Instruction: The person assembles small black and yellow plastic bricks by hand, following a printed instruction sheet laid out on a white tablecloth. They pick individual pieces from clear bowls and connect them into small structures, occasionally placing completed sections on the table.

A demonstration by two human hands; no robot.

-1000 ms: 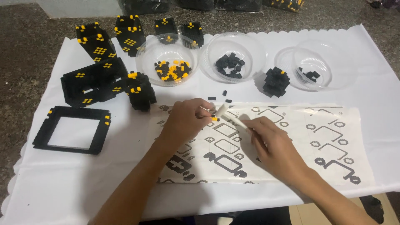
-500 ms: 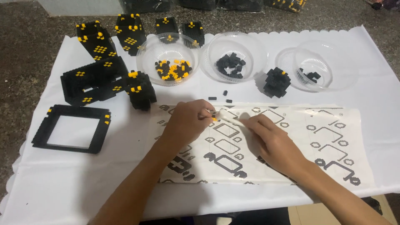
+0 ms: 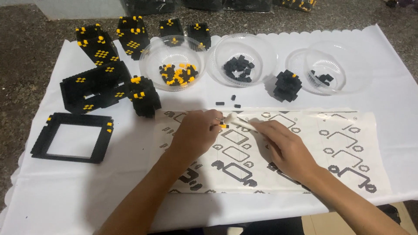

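Left hand (image 3: 198,132) rests on instruction sheet (image 3: 278,152), fingers pinched on small yellow brick (image 3: 224,126). Right hand (image 3: 285,146) beside it on the sheet, fingers closed around a white tool (image 3: 238,121), possibly tweezers; its tip meets the brick. Bowl of yellow and black bricks (image 3: 176,65) sits beyond the sheet.

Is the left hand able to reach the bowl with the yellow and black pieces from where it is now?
Probably yes. The left hand lies just below that bowl, and only bare white cloth lies between them.
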